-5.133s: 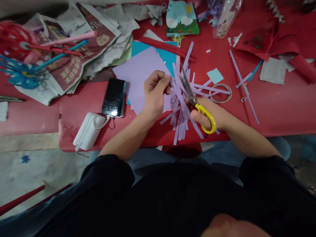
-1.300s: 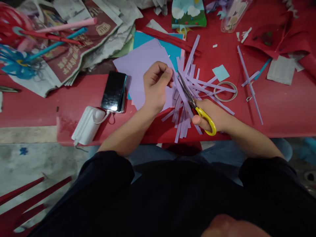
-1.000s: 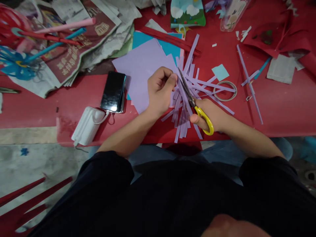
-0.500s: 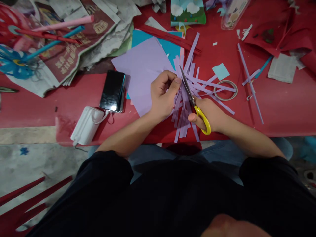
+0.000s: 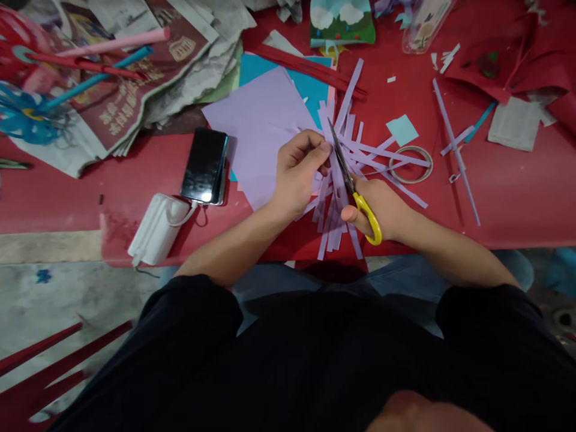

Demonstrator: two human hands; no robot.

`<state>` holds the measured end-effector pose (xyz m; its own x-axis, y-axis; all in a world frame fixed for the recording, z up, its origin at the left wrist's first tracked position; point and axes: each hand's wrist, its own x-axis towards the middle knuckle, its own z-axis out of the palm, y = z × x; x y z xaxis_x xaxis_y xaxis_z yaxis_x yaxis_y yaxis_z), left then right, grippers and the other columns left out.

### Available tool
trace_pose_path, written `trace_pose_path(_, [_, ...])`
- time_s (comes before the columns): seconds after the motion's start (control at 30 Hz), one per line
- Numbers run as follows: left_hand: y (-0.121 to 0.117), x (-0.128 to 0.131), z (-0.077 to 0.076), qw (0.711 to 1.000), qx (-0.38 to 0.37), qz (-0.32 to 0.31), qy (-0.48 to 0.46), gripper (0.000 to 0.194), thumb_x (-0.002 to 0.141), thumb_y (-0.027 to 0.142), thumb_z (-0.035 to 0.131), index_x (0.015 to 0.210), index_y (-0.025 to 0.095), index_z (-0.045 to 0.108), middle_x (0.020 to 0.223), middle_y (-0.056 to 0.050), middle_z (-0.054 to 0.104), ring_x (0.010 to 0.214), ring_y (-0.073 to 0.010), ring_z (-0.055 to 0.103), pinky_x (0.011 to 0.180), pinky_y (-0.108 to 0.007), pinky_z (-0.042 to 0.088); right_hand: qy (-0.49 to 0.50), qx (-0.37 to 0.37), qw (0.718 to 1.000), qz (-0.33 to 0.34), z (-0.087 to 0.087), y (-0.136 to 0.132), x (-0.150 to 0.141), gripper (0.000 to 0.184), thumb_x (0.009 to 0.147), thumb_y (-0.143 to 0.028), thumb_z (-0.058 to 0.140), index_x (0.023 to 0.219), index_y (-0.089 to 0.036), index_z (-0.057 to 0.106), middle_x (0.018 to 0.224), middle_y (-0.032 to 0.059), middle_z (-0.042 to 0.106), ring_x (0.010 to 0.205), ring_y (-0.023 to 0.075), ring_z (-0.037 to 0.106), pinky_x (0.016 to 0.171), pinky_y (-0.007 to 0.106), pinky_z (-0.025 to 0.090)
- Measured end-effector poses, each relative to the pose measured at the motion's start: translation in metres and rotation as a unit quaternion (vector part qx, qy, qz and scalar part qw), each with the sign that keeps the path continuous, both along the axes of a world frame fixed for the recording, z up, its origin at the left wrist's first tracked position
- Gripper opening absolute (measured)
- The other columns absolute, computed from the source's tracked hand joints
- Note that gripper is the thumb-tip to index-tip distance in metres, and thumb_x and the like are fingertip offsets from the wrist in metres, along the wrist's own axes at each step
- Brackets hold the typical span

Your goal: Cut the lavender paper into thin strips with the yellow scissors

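My left hand (image 5: 294, 171) is closed, thumb against forefinger, pinching a narrow purple paper strip (image 5: 336, 174); the fingers hide part of it. Close by on the right, my right hand (image 5: 382, 201) grips yellow-handled scissors (image 5: 341, 157) with my thumb in the loop. Their blades point up and left, looking nearly closed beside the pinched strip. Beneath both hands, a loose heap of purple strips (image 5: 333, 225) fans out over the red table (image 5: 508, 198). A purple paper sheet (image 5: 252, 132) lies left of the heap, partly under my left hand.
Left of the sheet are a black phone (image 5: 204, 165) and a white power bank (image 5: 158, 228) joined by a cable. A tape roll (image 5: 429, 174) lies right, partly under strips, near a light blue paper square (image 5: 402, 129). Newspapers (image 5: 117, 120) and paper pinwheels (image 5: 29, 114) fill the far left.
Hardly anything differs. My left hand has shifted very slightly to the right, and the scissors' handle slightly to the left.
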<state>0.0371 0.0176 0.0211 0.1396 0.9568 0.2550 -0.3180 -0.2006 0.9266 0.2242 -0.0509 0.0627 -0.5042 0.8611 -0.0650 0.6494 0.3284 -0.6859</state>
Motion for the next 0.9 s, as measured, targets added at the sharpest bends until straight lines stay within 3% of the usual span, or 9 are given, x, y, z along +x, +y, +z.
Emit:
trace_pose_path(0.17, [-0.006,0.002,0.003,0.999,0.029,-0.001,0.017,0.043,0.094,0.056,0.084,0.076,0.022,0.066,0.065,0.004,0.05,0.054,-0.0081,0.051,0.052,-0.024,0.044,-0.028,0.013,1.0,-0.007,-0.002,-0.001,0.0,0.107,0.092,-0.102,0.016,0.129,-0.011,0.06,0.093,0.0154,0.072,0.075,0.0302,0.066,0.067,0.04,0.043])
trace_pose_path(0.43, [-0.012,0.005,0.007,0.996,0.071,0.01,0.046,0.042,0.099,0.054,0.079,0.075,0.022,0.064,0.063,0.004,0.055,0.055,-0.0093,0.052,0.053,-0.026,0.043,0.0,0.006,1.0,-0.021,0.0,-0.002,-0.002,0.118,0.086,-0.105,0.007,0.128,-0.008,0.059,0.077,0.0089,0.062,0.062,0.0256,0.056,0.06,0.038,0.033])
trace_pose_path(0.67, [-0.014,0.006,0.005,0.995,0.089,0.014,0.046,0.042,0.101,0.051,0.078,0.075,0.021,0.063,0.063,0.004,0.055,0.056,-0.0097,0.051,0.053,-0.027,0.041,0.031,-0.001,0.999,-0.024,0.001,-0.002,-0.003,0.109,0.088,-0.105,0.014,0.124,-0.012,0.06,0.074,0.0058,0.06,0.062,0.0236,0.056,0.06,0.037,0.035])
trace_pose_path(0.9, [-0.013,0.007,0.001,0.994,0.101,0.012,0.042,0.042,0.102,0.049,0.076,0.075,0.021,0.06,0.063,0.005,0.055,0.055,-0.0091,0.05,0.053,-0.026,0.042,0.039,-0.003,0.999,-0.037,0.003,-0.002,-0.005,0.102,0.085,-0.106,0.011,0.103,-0.019,0.06,0.069,0.0037,0.057,0.057,0.0201,0.048,0.06,0.037,0.036])
